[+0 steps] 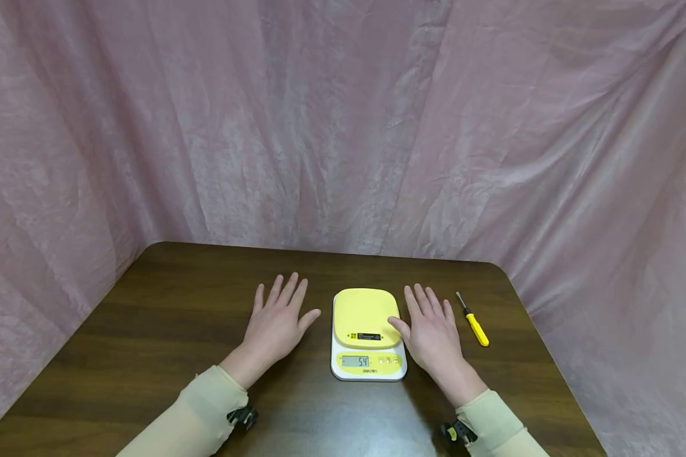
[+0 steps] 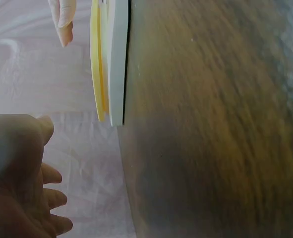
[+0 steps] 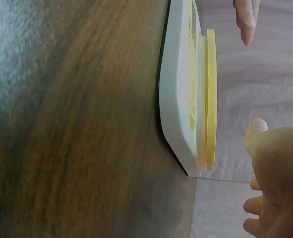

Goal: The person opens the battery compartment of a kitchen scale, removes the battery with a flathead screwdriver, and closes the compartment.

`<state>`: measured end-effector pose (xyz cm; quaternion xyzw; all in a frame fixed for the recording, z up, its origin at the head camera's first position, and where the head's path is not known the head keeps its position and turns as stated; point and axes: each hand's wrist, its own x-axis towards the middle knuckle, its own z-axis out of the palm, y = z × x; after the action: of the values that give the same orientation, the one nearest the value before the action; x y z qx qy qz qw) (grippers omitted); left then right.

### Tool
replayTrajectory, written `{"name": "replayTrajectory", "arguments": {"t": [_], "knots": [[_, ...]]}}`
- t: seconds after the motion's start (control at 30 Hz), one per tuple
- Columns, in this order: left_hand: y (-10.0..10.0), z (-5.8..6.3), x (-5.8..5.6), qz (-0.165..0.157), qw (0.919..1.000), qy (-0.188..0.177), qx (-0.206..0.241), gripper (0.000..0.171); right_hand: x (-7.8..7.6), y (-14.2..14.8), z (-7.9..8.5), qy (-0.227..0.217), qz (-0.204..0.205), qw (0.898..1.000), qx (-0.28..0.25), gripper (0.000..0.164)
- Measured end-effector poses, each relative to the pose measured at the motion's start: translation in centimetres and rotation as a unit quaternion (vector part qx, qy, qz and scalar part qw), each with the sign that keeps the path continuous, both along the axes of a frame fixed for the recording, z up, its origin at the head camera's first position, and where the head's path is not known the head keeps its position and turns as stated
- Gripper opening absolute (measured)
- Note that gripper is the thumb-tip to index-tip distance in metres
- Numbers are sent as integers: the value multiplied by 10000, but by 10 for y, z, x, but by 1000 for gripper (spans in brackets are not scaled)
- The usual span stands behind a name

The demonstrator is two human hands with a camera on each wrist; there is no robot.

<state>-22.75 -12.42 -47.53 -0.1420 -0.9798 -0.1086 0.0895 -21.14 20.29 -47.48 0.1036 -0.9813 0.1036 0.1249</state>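
A yellow and white digital kitchen scale (image 1: 368, 317) lies on the brown table, its small display lit with digits that look like 54. My left hand (image 1: 276, 325) is held to the left of the scale, palm down, fingers straight and spread. On the other side, my right hand (image 1: 431, 330) is held likewise, its thumb overlapping the scale's edge in the head view. The right wrist view shows a gap between this hand and the scale's yellow plate (image 3: 211, 99). Both hands hold nothing. Right of the right hand lies a screwdriver (image 1: 475, 324) with a yellow handle.
The dark wooden table (image 1: 166, 343) has rounded far corners. Pink curtains (image 1: 320, 127) hang behind it and along both sides. A small black device sits at each wrist, over beige sleeves (image 1: 206, 406).
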Motion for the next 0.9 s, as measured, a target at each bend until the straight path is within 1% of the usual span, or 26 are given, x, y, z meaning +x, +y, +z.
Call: {"name": "replayTrajectory", "arguments": {"t": [0.27, 0.5, 0.7, 0.9], "knots": [[5, -1, 2, -11, 9999, -151, 77, 81, 2, -3, -2, -230, -4, 9997, 22, 81], [11, -4, 3, -37, 9996, -280, 97, 81, 5, -5, -3, -245, 71, 9997, 31, 80], [16, -6, 5, -115, 9990, -409, 120, 81, 5, -7, -4, -412, 22, 9991, 44, 81], [23, -9, 8, -159, 9983, -545, 162, 81, 8, -8, -5, -554, 3, 9984, 63, 80]]}}
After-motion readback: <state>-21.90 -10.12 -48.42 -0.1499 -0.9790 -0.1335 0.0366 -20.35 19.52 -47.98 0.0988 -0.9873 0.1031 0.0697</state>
